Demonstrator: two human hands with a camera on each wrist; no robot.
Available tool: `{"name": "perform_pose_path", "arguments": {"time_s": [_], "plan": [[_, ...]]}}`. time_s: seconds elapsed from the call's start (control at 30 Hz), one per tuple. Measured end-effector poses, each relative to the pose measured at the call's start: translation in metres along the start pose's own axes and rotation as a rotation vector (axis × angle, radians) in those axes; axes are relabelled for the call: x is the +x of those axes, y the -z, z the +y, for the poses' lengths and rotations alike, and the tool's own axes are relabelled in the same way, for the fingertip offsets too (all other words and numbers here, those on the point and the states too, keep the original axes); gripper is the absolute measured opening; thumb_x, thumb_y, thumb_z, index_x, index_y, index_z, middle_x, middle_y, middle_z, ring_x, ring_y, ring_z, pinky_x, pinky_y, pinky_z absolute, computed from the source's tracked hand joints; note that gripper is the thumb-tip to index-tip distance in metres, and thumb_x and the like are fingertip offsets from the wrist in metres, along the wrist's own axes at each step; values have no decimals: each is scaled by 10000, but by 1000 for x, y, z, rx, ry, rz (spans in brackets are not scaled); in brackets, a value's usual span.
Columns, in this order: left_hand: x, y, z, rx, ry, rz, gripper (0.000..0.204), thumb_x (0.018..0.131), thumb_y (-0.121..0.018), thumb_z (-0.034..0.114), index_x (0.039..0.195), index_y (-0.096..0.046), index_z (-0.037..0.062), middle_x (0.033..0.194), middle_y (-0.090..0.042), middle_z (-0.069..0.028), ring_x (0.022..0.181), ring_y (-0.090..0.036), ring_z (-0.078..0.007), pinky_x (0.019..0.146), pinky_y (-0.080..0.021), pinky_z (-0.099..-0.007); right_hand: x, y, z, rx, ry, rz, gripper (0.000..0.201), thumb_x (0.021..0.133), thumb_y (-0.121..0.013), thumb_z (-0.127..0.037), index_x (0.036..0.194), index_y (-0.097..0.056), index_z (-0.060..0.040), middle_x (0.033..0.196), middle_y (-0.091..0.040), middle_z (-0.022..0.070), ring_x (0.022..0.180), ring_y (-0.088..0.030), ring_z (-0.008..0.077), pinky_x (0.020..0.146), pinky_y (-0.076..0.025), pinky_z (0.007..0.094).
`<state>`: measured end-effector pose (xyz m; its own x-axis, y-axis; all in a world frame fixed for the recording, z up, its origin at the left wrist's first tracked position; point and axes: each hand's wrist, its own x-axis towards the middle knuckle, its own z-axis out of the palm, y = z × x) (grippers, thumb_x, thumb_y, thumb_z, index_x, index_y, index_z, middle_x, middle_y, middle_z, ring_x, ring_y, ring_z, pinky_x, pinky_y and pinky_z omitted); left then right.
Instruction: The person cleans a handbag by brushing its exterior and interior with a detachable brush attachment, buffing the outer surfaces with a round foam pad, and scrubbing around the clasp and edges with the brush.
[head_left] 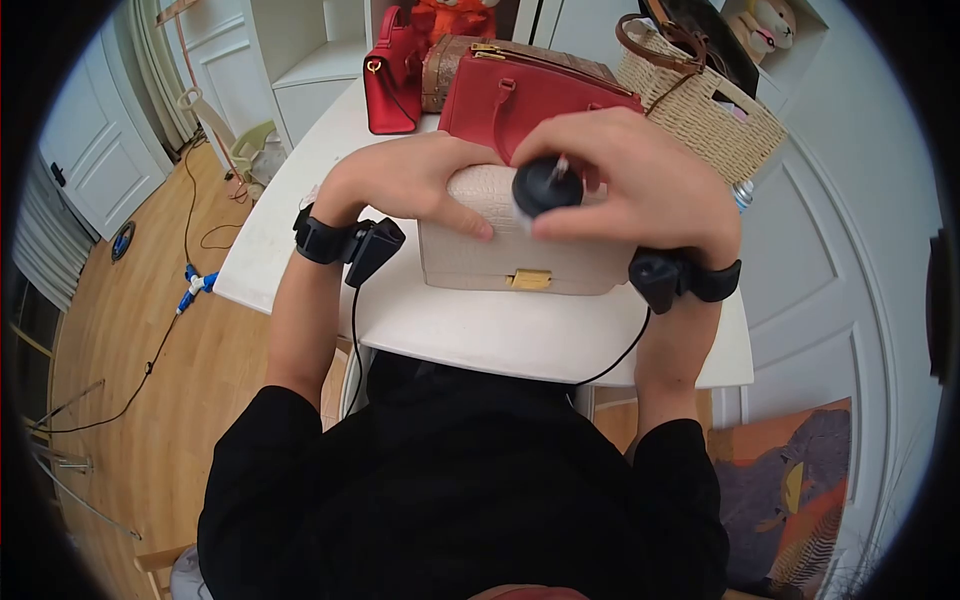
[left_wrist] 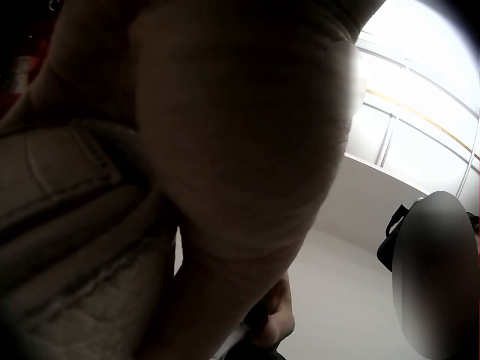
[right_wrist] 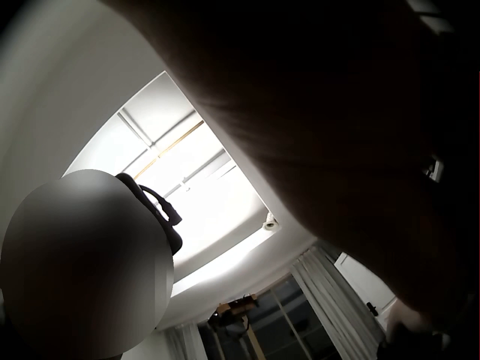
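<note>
A pale crocodile-textured bag with a gold clasp stands on the white table in the head view. The left hand holds its upper left part, thumb across the front. Above the bag's flap, the right hand grips a round black-topped object, slightly blurred, with a white part under it. In the left wrist view the left hand lies dark against the bag's side. The right wrist view shows mostly the dark right hand; its fingertips are hidden there.
Behind the bag stand a large red handbag, a small red bag, a brown patterned bag and a woven basket. Black cables hang from both wrists over the white table's front edge.
</note>
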<state>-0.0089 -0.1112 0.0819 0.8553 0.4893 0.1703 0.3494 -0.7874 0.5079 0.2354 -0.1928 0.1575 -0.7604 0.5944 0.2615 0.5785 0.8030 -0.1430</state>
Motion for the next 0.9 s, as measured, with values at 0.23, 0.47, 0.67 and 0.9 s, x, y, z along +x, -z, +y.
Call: {"name": "perform_pose_path", "arguments": {"time_s": [0.23,0.47,0.67,0.9], "plan": [[1,1,-1,-109,31,-15,701,799,-866,325,1378,-624,12,1129,-743,-172,1005,-711,-269,901,-536,-362,-4,-12,5,-258,-91,188,392,738,-815,-256,1037,-701,-30,928,-716,163,905,-707,365,806,-555,443],[1,3,-2,-76,-60,22,712,777,-875,269,1382,-615,-3,1145,-740,-186,1013,-709,-295,917,-532,-374,-11,1,-1,-91,-45,-16,394,764,-803,-249,1088,-699,-50,947,-708,145,955,-689,348,850,-548,439],[5,-9,8,181,-77,182,645,760,-844,383,1258,-696,1,1071,-747,-219,1002,-711,-376,892,-546,-426,-9,-9,18,-281,-83,237,396,785,-782,-269,1116,-709,-66,963,-713,146,970,-684,355,885,-541,455],[11,-14,13,303,-54,216,646,740,-812,505,1106,-745,-23,917,-749,-217,876,-722,-383,813,-552,-441,-10,-6,26,-192,-93,110,414,819,-769,-323,1119,-700,-46,968,-708,159,953,-677,355,873,-538,443]]}}
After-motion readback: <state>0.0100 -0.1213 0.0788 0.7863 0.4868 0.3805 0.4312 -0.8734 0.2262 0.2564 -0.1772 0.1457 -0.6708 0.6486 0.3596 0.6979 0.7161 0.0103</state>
